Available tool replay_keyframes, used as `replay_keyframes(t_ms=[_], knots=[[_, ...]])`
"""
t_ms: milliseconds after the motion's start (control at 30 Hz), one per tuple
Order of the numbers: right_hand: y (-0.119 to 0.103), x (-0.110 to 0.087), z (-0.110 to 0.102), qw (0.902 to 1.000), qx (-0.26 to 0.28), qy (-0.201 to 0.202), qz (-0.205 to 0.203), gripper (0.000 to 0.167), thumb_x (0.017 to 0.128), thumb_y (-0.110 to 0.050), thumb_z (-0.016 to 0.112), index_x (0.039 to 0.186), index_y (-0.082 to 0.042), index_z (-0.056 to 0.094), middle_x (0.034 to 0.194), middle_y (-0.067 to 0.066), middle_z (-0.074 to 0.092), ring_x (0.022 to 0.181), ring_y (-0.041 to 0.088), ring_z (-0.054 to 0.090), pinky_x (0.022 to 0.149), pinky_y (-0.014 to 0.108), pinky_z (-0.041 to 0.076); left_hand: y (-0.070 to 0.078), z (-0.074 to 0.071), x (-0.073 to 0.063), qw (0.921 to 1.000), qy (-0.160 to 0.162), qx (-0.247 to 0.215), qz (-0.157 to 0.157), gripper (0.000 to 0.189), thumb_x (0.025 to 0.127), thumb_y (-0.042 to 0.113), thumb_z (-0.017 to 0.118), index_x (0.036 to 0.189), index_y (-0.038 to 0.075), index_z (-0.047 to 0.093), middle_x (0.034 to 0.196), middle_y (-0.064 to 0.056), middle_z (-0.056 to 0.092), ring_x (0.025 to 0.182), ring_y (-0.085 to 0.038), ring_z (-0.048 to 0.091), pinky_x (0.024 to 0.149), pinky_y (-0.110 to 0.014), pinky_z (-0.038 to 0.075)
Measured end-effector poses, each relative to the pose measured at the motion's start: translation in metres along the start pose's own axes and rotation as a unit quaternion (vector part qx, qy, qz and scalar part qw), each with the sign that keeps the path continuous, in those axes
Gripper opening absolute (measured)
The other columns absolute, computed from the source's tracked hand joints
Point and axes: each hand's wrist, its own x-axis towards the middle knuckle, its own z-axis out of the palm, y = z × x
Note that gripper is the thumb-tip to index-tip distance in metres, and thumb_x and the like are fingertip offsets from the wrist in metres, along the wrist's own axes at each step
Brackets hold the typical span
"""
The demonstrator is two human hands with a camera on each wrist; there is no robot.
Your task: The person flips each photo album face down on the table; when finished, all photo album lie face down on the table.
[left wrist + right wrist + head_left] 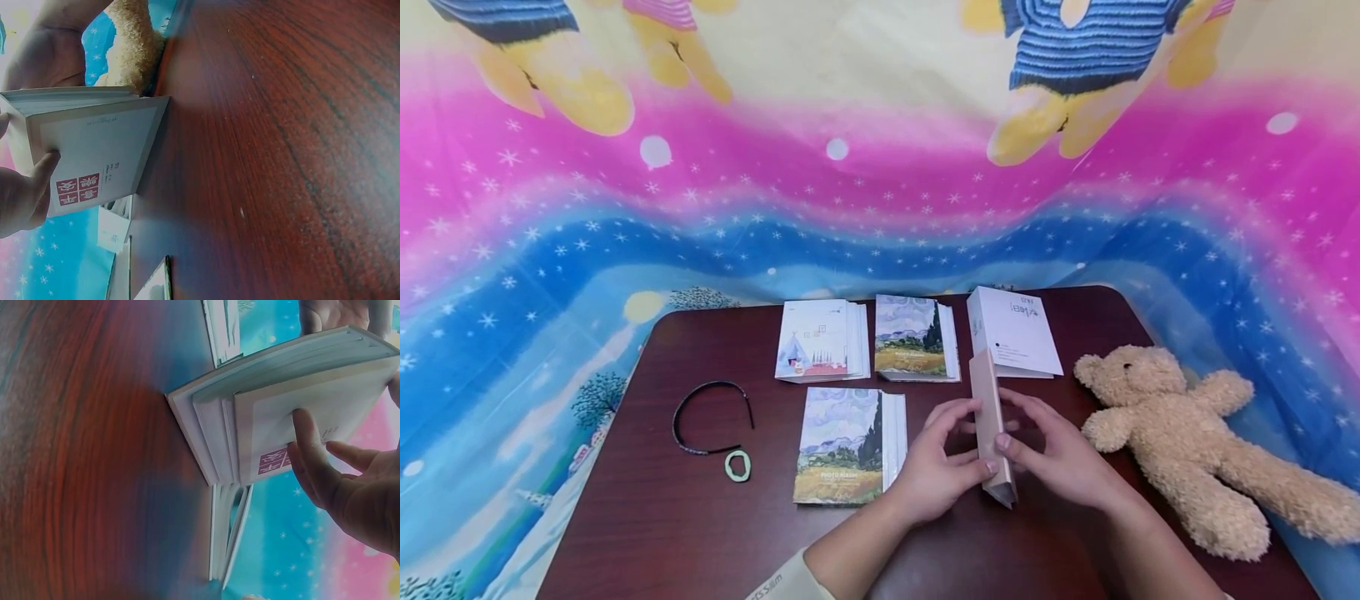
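A beige photo album point(988, 417) stands on end between both hands in the head view, spine up, its lower edge close to the tabletop. My left hand point(928, 471) grips it from the left, with the thumb pressed on a cover. On the other side my right hand point(1060, 458) holds it by the opposite cover, fingers bent around it. Red square characters mark the pale cover point(94, 156) in the left wrist view. From the right wrist, the album's covers point(312, 406) are slightly spread, showing the pages between them.
Behind stand a white album with a tent picture point(808, 342), a landscape album point(910, 337) and a white album with black writing point(1015, 333). Another landscape album point(838, 442) is beside the left hand. A headband point(677, 421) and pale green ring point(737, 467) lie left, a teddy bear point(1157, 417) right.
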Motion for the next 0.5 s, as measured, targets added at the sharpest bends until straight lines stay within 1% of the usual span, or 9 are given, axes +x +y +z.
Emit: replay_keyframes(t_ms=[67, 233, 300, 400, 500], knots=[[-0.0019, -0.0005, -0.0003, 0.9998, 0.020, -0.004, 0.002, 0.066, 0.102, -0.022, 0.069, 0.160, -0.010, 0.038, 0.147, 0.023, 0.048, 0.120, 0.043, 0.059, 0.071, 0.038, 0.063, 0.0004, 0.0001, 0.0004, 1.0000, 0.000, -0.001, 0.001, 0.071, 0.086, -0.006, 0.078, 0.149, 0.014, 0.053, 0.149, -0.003, 0.041, 0.130, -0.027, 0.050, 0.096, -0.032, 0.055], [-0.0068, -0.0010, -0.0035, 0.9995, 0.029, -0.008, -0.002, 0.065, 0.103, -0.020, 0.068, 0.160, -0.011, 0.038, 0.140, 0.021, 0.056, 0.119, 0.039, 0.060, 0.076, 0.036, 0.061, -0.0006, 0.0000, 0.0020, 1.0000, 0.004, 0.000, 0.005, 0.071, 0.086, -0.006, 0.077, 0.150, 0.014, 0.052, 0.148, -0.004, 0.042, 0.128, -0.027, 0.052, 0.095, -0.032, 0.056], [-0.0078, -0.0010, -0.0046, 0.9993, 0.037, -0.011, -0.001, 0.065, 0.103, -0.019, 0.067, 0.160, -0.011, 0.037, 0.139, 0.021, 0.057, 0.118, 0.039, 0.061, 0.077, 0.037, 0.061, -0.0017, -0.0001, 0.0029, 0.9999, 0.009, 0.003, 0.003, 0.071, 0.087, -0.004, 0.077, 0.151, 0.014, 0.051, 0.148, -0.006, 0.043, 0.128, -0.027, 0.055, 0.094, -0.031, 0.057], [-0.0081, -0.0012, -0.0051, 0.9978, 0.063, -0.017, 0.012, 0.065, 0.103, -0.018, 0.066, 0.160, -0.010, 0.036, 0.138, 0.024, 0.056, 0.118, 0.043, 0.060, 0.076, 0.039, 0.062, -0.0038, -0.0002, 0.0038, 0.9998, 0.017, 0.011, -0.008, 0.071, 0.089, 0.000, 0.077, 0.153, 0.014, 0.049, 0.151, -0.009, 0.043, 0.127, -0.024, 0.058, 0.093, -0.030, 0.056], [-0.0070, -0.0016, -0.0051, 0.9959, 0.084, -0.021, 0.027, 0.066, 0.103, -0.019, 0.066, 0.161, -0.008, 0.034, 0.139, 0.027, 0.055, 0.120, 0.046, 0.058, 0.077, 0.039, 0.062, -0.0065, -0.0006, 0.0039, 0.9993, 0.022, 0.017, -0.026, 0.070, 0.091, 0.005, 0.077, 0.154, 0.015, 0.047, 0.152, -0.008, 0.046, 0.128, -0.021, 0.059, 0.094, -0.027, 0.056]])
